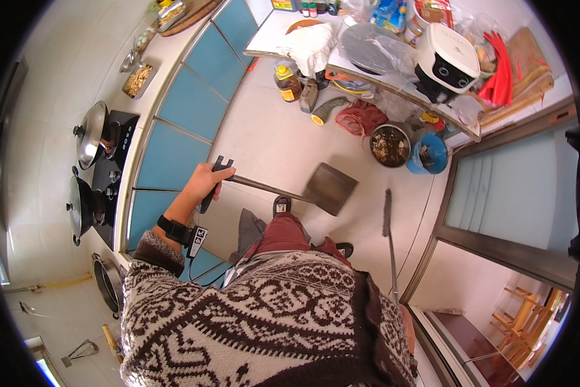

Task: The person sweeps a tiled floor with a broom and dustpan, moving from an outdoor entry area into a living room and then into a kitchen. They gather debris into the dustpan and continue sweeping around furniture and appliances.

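Observation:
In my left hand [208, 180] is the dark top grip of a long-handled dustpan [331, 188]. Its thin shaft slants across to the right, and the grey-brown pan is slightly blurred over the tiled floor. A broom [387, 213] with a narrow dark brush head is at my right side. Its handle runs back to my right hand [408, 326], of which only a strip shows beside the patterned sweater; the fingers on the handle are mostly hidden. My shoe [282, 205] is just left of the pan.
Blue cabinets [173, 145] with a gas hob [108, 179] line the left. Ahead, under a cluttered shelf [406, 80], are an oil jug [288, 84], a cut squash [327, 110], a metal pot of scraps [390, 145] and a blue bin [428, 154]. A framed sliding door [507, 193] stands right.

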Demonstrator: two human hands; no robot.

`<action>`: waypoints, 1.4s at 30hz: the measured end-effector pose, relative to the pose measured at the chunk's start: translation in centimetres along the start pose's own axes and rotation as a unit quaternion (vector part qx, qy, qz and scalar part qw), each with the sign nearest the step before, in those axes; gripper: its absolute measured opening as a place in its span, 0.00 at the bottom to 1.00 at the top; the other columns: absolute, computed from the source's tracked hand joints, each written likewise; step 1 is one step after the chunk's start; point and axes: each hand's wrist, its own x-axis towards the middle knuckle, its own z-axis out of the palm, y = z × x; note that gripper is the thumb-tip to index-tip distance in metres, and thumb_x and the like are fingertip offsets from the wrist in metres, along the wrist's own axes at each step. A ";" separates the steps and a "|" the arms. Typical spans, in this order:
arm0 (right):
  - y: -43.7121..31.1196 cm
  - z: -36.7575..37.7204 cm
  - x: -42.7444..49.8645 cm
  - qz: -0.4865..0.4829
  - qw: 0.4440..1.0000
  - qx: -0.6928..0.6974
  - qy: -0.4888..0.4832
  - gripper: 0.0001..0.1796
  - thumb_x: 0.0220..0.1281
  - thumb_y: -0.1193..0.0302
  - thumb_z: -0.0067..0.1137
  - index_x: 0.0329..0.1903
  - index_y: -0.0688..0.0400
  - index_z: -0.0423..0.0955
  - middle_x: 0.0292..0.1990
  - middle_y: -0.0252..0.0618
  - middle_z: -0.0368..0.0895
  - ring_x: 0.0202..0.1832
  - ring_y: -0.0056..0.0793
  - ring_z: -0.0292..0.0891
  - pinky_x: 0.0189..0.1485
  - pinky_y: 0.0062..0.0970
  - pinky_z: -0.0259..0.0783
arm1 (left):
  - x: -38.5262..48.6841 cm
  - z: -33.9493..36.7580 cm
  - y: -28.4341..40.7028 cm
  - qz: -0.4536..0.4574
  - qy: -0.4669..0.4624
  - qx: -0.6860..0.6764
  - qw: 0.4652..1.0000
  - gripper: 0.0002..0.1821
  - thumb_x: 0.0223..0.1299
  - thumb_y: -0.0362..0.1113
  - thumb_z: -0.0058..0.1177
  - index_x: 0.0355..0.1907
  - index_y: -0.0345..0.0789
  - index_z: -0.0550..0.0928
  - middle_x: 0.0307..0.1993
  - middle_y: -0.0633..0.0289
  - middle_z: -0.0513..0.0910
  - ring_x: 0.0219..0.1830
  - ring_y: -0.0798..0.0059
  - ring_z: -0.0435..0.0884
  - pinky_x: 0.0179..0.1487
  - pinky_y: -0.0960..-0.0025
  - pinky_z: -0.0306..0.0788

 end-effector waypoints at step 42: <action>-82.5 69.8 43.3 -0.055 0.881 -0.437 -0.171 0.05 0.60 0.72 0.47 0.34 0.61 0.71 0.22 0.40 0.77 0.21 0.29 0.75 0.18 0.32 0.69 | -0.2 -15.3 -16.4 -0.355 0.445 -0.148 0.809 0.20 0.53 0.47 0.60 0.26 0.27 0.79 0.08 0.62 0.73 0.08 0.77 0.71 0.15 0.72 0.63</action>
